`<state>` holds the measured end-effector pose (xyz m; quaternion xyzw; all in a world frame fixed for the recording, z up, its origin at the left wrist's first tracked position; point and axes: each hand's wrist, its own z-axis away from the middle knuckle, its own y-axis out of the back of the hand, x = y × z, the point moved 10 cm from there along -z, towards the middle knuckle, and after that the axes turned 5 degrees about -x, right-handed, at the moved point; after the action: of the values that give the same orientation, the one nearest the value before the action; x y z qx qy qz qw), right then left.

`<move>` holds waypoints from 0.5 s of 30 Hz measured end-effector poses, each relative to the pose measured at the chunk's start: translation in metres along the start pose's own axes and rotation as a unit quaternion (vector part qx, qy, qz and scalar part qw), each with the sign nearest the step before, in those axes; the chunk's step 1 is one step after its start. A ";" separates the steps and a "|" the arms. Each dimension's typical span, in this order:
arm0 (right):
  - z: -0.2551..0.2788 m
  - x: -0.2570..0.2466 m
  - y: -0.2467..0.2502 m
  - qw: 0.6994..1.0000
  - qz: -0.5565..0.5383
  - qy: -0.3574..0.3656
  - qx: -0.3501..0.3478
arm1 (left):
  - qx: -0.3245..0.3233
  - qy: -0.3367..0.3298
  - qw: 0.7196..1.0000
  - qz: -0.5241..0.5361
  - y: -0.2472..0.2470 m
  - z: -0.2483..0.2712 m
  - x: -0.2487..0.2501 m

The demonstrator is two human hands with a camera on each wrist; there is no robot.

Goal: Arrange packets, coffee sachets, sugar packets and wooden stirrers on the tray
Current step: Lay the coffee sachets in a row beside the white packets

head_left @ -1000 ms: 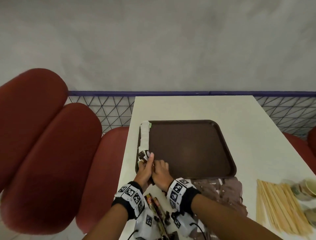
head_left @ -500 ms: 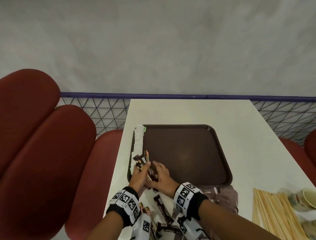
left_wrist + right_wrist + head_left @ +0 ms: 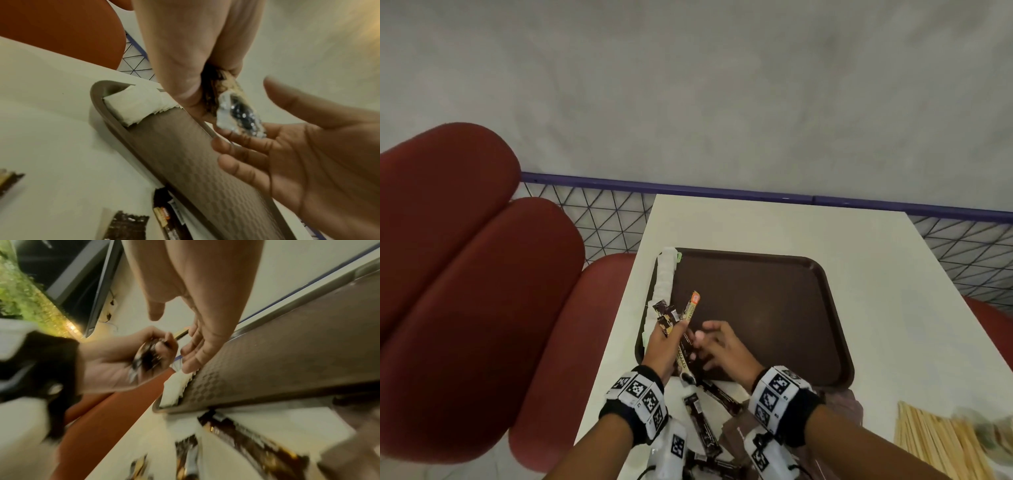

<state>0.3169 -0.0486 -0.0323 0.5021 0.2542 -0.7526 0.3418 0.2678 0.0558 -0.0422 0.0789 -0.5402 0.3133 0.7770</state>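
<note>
So here's where I'm at: I'd say barely a quarter of the way in. The only thing properly laid down is one row of small white paper sugar packets (image 3: pixel 665 274), lined up along the left edge of the dark brown textured plastic tray (image 3: pixel 774 308). I can't count the individual packets, they blur into a single strip. The rest of the tray floor is bare.

My left hand (image 3: pixel 662 346) is curled around a bunch of long thin coffee sachets (image 3: pixel 677 317), held above the near-left corner of the tray. From the head view I make out roughly three ends fanning out, two dark brown ones and one yellow-orange one, but it could be more, the wrist views are too smeared to tell. My right hand (image 3: pixel 717 346) is just beside it over the tray, fingers loosely spread, palm facing the sachets, not gripping anything.

Still off the tray, on the near side of the white worktop (image 3: pixel 774 226):
- at least four or five more dark stick sachets (image 3: pixel 703 428) scattered between my wrists, exact count is a guess
- a heap of flat brown packets (image 3: pixel 849 407) against the near rim, uncountable from here
- one pile of pale wooden stirrers (image 3: pixel 935 442) at the near right, dozens I reckon

So sugar looks done, coffee is in hand, packets and stirrers not touched yet
</note>
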 end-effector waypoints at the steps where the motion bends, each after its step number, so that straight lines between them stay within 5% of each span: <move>1: -0.004 -0.003 0.004 1.000 0.007 -0.007 0.007 | -0.012 -0.001 1.000 0.002 -0.002 0.001 0.000; 9: -0.029 -0.016 0.012 0.998 -0.061 -0.006 0.019 | -0.041 0.020 0.999 0.020 -0.007 0.008 -0.005; 15: -0.043 -0.020 0.044 0.992 -0.102 -0.017 0.079 | 0.015 0.033 0.999 0.020 0.024 0.008 0.001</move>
<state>0.3809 -0.0398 -0.0316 0.4862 0.2381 -0.8095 0.2273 0.2477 0.0713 -0.0428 0.0692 -0.5114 0.3393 0.7865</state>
